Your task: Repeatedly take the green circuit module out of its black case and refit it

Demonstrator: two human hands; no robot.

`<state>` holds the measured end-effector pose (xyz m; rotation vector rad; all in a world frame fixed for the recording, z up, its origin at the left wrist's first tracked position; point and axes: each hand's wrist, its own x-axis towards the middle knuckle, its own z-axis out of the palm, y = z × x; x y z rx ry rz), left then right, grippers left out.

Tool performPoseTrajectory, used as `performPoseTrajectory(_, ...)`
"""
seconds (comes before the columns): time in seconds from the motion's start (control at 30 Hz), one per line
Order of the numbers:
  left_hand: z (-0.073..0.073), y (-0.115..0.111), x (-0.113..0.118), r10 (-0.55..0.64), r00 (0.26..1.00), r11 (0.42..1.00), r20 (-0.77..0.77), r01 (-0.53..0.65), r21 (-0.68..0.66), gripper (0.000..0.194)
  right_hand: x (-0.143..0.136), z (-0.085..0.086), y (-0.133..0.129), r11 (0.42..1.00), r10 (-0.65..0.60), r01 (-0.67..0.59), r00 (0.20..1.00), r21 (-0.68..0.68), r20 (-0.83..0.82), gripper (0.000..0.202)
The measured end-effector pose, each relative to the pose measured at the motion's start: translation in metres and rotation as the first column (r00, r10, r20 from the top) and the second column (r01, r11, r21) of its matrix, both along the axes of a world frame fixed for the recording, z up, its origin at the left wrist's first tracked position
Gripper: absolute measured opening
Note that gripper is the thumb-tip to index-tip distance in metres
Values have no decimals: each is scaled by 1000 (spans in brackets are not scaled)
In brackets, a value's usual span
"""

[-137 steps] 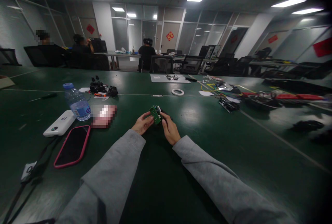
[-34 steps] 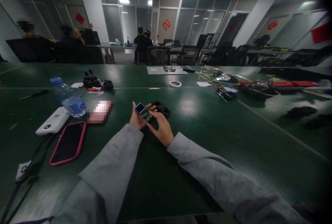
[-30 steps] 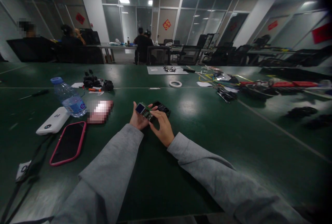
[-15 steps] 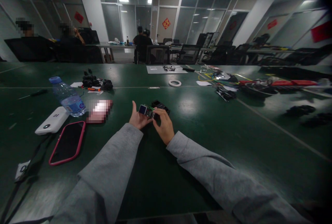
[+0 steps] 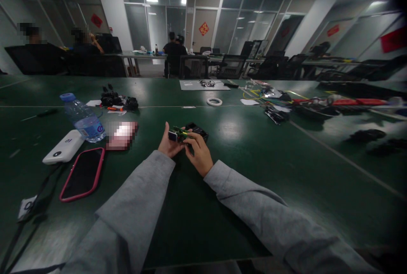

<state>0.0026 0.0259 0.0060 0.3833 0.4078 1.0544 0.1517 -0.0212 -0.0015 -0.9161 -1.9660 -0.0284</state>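
A small green circuit board (image 5: 181, 131) with a little dark screen (image 5: 173, 136) is tilted between my hands, showing mostly its edge. My left hand (image 5: 168, 145) cradles it from the left, thumb pointing up beside the screen and fingers partly hidden behind the board. With thumb and fingertips, my right hand (image 5: 200, 153) pinches the board's right end. Just behind my fingers, a black open case (image 5: 199, 131) lies on the green table (image 5: 241, 172); my hands and the board cover part of it.
To the left are a water bottle (image 5: 85, 123), a white power bank (image 5: 63, 147), a red-framed phone (image 5: 83, 174) and a pink object (image 5: 122, 135). A white tape roll (image 5: 214, 102) lies farther back. Cables and parts (image 5: 275, 113) spread at right. People sit beyond the table.
The circuit board has been tipped, so its screen face appears narrower and its edge shows more. My left thumb has shifted slightly right, closer to the screen. The right hand still pinches the board.
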Motion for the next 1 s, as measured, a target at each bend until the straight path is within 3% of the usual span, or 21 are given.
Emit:
performPoseTrajectory(0.2, 6, -4, 1, 58, 996, 998, 68, -57, -15, 63, -1, 0, -1, 1000, -7, 9, 996, -11, 93, 26)
performPoseTrajectory(0.63, 8, -6, 2, 35, 997, 999, 64, -34, -22, 62, -2, 1, -5, 988, -154, 155, 981, -5, 121, 30)
performPoseTrajectory(0.87, 5, -4, 1, 30, 998, 999, 49, -29, -15, 62, -1, 0, -1, 999, -37, 38, 996, -8, 76, 32)
performPoseTrajectory(1.0, 5, -4, 0, 5, 1000, 1000, 14, -5, 22, 63, 0, -4, 2, 999, -47, 47, 999, -21, -15, 35)
